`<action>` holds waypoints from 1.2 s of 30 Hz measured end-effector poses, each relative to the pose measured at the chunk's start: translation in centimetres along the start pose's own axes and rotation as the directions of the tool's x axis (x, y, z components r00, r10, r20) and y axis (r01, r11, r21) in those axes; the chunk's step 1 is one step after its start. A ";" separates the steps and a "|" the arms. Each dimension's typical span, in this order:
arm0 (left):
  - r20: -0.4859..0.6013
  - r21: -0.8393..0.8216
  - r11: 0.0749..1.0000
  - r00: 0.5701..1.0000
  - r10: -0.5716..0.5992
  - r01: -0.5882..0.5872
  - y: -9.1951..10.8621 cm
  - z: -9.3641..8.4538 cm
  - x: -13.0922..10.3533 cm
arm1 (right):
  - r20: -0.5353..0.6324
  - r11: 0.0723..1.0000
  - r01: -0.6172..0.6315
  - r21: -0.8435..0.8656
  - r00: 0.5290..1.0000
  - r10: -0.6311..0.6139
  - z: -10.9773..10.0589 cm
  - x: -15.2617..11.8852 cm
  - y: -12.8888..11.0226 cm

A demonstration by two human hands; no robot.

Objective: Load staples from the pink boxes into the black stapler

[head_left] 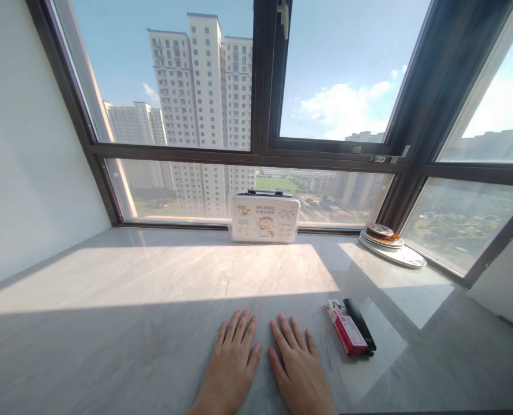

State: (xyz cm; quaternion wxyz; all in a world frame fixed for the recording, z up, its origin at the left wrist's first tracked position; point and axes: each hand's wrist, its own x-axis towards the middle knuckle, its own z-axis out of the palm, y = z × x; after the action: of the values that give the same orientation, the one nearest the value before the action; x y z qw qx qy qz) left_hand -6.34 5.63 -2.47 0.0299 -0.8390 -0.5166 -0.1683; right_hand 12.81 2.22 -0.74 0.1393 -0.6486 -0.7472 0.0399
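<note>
Palm down on the grey marbled window ledge (144,346), my left hand (233,366) lies flat with its fingers stretched out. My right hand (297,366) rests flat beside it, fingers spread, and neither hand holds anything. To the right of my right hand lies a pink and white box (347,328). A slim black object (360,324) lies along the box's right side; its kind is not clear. Farther back, a white carry case (265,218) with cartoon prints and a black handle stands upright against the window.
A stack of plates (381,239) and flat discs sits in the back right corner by the window frame (325,163). A white wall (36,144) bounds the ledge on the left. Sunlight falls in a bright band across the ledge's back half.
</note>
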 end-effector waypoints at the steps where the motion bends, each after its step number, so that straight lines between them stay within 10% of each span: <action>1: -0.001 -0.001 1.000 1.000 -0.001 0.001 0.0 0.0 0.0 | 0.000 1.000 0.001 0.000 1.000 -0.001 0.0 0.0 0.0; 36: 0.009 -0.023 1.000 1.000 -0.001 0.001 0.0 -0.3 -0.1 | 0.026 0.999 -0.014 0.029 1.000 0.013 -0.5 -0.1 -0.3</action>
State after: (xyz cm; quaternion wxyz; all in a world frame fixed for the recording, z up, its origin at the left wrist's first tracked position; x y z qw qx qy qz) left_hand -6.44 5.46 -2.17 0.0178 -0.8399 -0.5150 -0.1703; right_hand 12.69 2.02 -0.21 0.1388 -0.6510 -0.7439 0.0601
